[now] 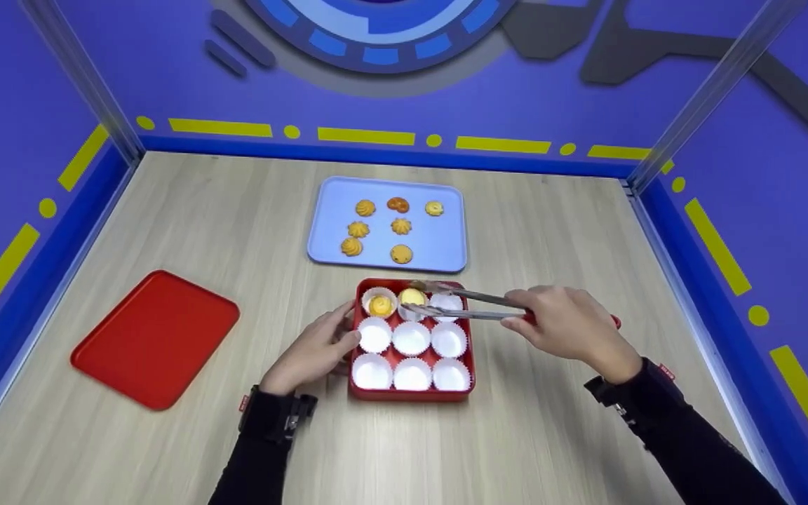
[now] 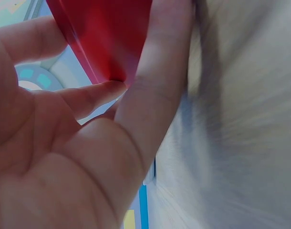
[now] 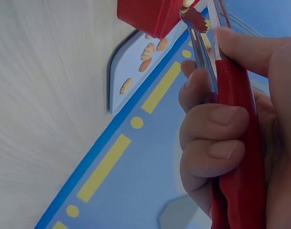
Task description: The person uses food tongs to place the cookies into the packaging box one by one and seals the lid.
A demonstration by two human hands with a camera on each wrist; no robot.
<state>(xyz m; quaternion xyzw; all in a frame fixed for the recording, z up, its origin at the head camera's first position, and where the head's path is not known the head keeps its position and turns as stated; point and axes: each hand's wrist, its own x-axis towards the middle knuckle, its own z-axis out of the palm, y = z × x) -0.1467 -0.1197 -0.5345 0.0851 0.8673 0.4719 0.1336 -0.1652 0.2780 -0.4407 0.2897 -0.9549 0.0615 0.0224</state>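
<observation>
Right hand (image 1: pixel 565 322) has its fingers wrapped round the red-handled tongs (image 3: pixel 233 83), tips down over the far-middle paper cup of the red box (image 1: pixel 411 395). There's a pale yellow cookie (image 1: pixel 413 297) in there; can't tell if the tongs are actually squeezing it. Left hand (image 1: pixel 315 347) is pretty open, fingers resting on the box's left wall. Far-left cup's got a yellow cookie too. Seven more sit on the blue tray (image 1: pixel 439 242) just beyond, and a flat red panel (image 1: pixel 156 340) lies off left.
</observation>
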